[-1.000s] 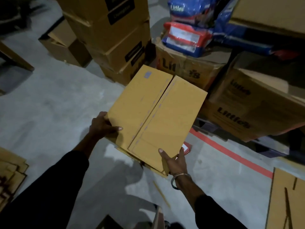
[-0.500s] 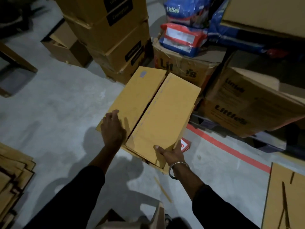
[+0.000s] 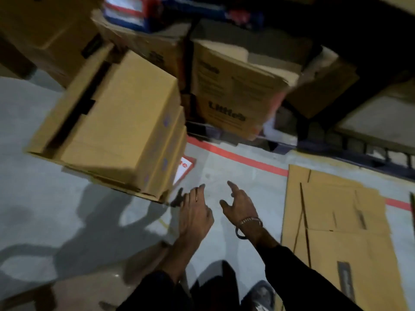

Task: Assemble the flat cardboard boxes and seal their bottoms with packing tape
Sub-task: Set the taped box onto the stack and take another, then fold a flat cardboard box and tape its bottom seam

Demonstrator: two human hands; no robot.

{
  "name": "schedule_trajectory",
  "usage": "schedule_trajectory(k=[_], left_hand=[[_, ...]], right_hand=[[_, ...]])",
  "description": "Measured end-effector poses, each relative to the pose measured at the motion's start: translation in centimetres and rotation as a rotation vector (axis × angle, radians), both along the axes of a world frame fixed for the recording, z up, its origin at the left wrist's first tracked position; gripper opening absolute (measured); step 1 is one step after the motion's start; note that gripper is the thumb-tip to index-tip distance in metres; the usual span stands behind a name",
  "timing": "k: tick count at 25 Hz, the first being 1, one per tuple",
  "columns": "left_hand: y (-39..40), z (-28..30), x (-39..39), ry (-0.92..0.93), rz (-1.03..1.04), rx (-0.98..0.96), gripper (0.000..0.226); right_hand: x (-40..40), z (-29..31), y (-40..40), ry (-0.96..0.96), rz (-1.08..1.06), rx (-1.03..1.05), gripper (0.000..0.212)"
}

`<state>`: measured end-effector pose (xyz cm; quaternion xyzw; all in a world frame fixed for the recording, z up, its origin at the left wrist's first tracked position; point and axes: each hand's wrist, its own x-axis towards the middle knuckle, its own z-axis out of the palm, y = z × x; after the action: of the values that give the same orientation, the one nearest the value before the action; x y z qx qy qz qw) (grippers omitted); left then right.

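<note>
An assembled tan cardboard box (image 3: 116, 122) sits at the left centre, blurred by motion, its flaps closed along a dark seam; it lies on other cardboard on the grey floor. Neither hand touches it. My left hand (image 3: 195, 214) reaches forward with straight fingers just right of the box's near corner. My right hand (image 3: 240, 205), with a bracelet on the wrist, is beside it with fingers spread and holds nothing. A stack of flat cardboard boxes (image 3: 332, 221) lies on the floor at the right. No tape is visible.
Printed brown cartons (image 3: 233, 90) and blue-red packs (image 3: 134, 12) crowd the back. A red floor line (image 3: 238, 157) runs across the floor. A red-and-white card (image 3: 185, 168) lies by the box. My shoe (image 3: 258, 295) shows at the bottom.
Both hands have let go of the box, which now lies to the left. The view has swung right, bringing the flat cardboard stack into sight.
</note>
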<state>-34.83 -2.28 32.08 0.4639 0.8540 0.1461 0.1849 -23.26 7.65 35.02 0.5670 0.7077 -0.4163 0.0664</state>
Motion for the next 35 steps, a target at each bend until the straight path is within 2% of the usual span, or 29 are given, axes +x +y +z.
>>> schedule_trajectory(k=[6, 10, 13, 17, 19, 21, 26, 31, 32, 35], left_hand=[[0.0, -19.8, 16.7, -0.067, -0.269, -0.144, 0.069], [0.4, -28.2, 22.3, -0.103, -0.453, -0.205, 0.068], [2.7, -30.2, 26.5, -0.109, -0.535, -0.184, 0.068], [5.4, -29.8, 33.6, -0.133, -0.584, -0.096, 0.062], [5.1, -29.5, 37.0, -0.189, -0.611, -0.12, 0.06], [3.7, -29.8, 39.6, -0.19, -0.698, -0.186, 0.065], [3.4, -34.8, 41.6, -0.177, -0.847, -0.305, 0.076], [5.7, -38.1, 43.2, -0.259, -0.924, -0.369, 0.079], [6.1, -38.4, 43.5, -0.256, -0.923, -0.363, 0.078], [7.2, -39.6, 43.9, -0.268, -0.847, -0.388, 0.078]], right_hand=[[19.8, -18.4, 0.0, -0.177, -0.179, -0.044, 0.081], [28.2, -27.5, 2.0, -0.343, -0.147, -0.142, 0.074], [32.0, -30.1, 5.2, -0.407, -0.116, -0.231, 0.055], [36.8, -30.5, 5.9, -0.341, -0.284, -0.003, 0.032], [40.3, -32.1, 4.0, -0.335, -0.39, 0.013, 0.038], [43.7, -34.8, 2.0, -0.409, -0.444, -0.027, 0.049], [50.0, -40.5, 1.1, -0.631, -0.501, -0.096, 0.063], [52.9, -44.7, 1.2, -0.716, -0.484, -0.177, 0.111], [53.2, -44.6, 1.4, -0.711, -0.452, -0.17, 0.11], [54.7, -44.4, 2.3, -0.659, -0.383, -0.097, 0.085]])
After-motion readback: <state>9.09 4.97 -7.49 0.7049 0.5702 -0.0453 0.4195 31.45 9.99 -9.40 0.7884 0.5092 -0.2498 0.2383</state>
